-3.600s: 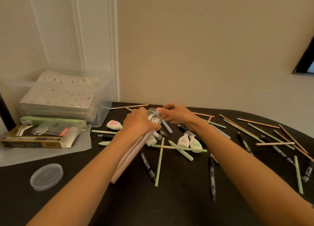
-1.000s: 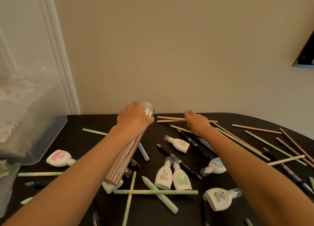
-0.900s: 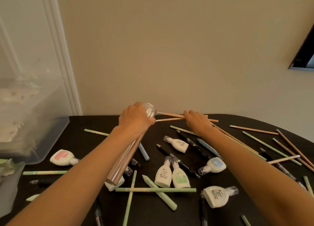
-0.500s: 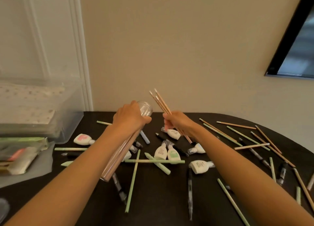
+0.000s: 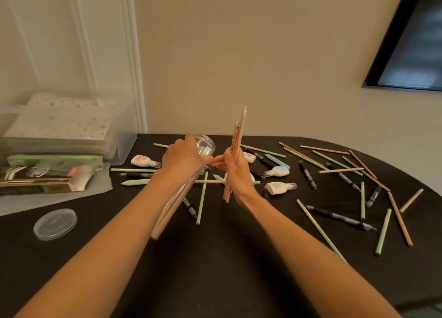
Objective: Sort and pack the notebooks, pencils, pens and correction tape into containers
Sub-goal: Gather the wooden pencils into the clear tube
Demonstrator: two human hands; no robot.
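Left grip (image 5: 184,159): fingers curled round neck of clear tall container (image 5: 205,146), held tilted above black surface (image 5: 215,270). Right grip (image 5: 235,174): closed round bundle of wooden pencils (image 5: 238,136), held near-upright just beside container mouth. Green pencils (image 5: 202,198), pens (image 5: 338,217), correction tapes (image 5: 278,188) seen scattered on surface. Notebooks (image 5: 59,126) stacked in clear bin (image 5: 123,146), far left. Label print on tapes too small to be read.

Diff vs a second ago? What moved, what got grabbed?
The right hand took hold of a bundle of tan pencils at the far side of the table and lifted them near upright beside the mouth of the clear tube. The left hand keeps its grip on that tilted tube.
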